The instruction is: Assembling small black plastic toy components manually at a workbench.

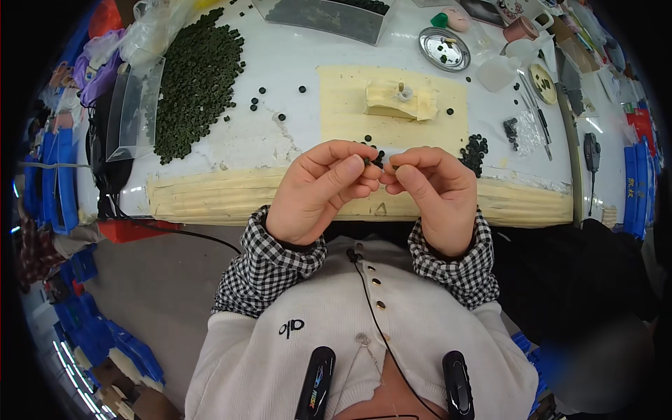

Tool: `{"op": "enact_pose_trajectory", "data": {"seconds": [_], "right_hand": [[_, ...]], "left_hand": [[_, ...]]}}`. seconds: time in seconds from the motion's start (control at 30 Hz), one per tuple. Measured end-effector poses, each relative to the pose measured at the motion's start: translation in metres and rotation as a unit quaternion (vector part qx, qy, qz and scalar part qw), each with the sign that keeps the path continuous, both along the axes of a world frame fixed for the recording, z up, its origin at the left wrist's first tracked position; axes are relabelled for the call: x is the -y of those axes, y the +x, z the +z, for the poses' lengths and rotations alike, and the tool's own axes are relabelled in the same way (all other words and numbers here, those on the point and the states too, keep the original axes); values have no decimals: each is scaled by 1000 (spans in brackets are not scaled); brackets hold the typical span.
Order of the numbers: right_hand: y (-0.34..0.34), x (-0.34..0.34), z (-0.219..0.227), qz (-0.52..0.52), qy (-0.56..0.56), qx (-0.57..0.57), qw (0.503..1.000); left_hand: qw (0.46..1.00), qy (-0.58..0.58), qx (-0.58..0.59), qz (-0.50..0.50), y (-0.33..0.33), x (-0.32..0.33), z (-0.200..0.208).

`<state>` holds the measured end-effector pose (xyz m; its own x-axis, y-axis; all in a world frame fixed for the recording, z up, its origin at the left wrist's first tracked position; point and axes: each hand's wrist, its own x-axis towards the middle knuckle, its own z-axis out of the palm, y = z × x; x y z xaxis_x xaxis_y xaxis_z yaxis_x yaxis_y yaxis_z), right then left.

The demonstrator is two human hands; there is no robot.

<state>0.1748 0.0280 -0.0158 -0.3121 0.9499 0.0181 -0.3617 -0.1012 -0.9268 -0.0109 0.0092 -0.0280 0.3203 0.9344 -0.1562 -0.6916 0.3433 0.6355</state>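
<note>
My left hand [311, 185] is closed in a pinch, with a small dark round part [367, 162] between thumb and forefinger. Close beside it, my right hand [444, 199] also pinches; a tiny dark piece shows at its fingertips, too small to name. Both hands are held over the near edge of the table. Just beyond the fingers lie several small black parts [379, 157], partly hidden by my left hand. Farther back, a small block wrapped in cream tape [399, 102] has a little metal peg on top and sits on a cream-taped patch [339, 87].
A large heap of small black parts [199, 84] covers the table's left side beside a clear plastic tray [136, 108]. Another small pile [474, 152] lies at right. Farther back are a round metal dish [444, 49] and a grey bin [325, 21]. Thin tools [539, 115] lie at right.
</note>
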Motion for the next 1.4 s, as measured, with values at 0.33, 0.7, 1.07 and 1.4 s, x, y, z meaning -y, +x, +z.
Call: {"op": "enact_pose_trajectory", "data": {"seconds": [0.33,0.7,1.07,1.4], "right_hand": [[-3,-7,-10,13,-33,-40,999],[-9,-3,-8,-43,91,28,994],[-12,-2,-6,-50,88,59,993],[-6,-2,-7,7,-4,-31,999]], "left_hand": [[998,23,-40,41,5,3,6],[985,43,-129,108,18,9,14],[969,70,-185,149,19,12,16],[956,94,-225,165,19,14,11]]}}
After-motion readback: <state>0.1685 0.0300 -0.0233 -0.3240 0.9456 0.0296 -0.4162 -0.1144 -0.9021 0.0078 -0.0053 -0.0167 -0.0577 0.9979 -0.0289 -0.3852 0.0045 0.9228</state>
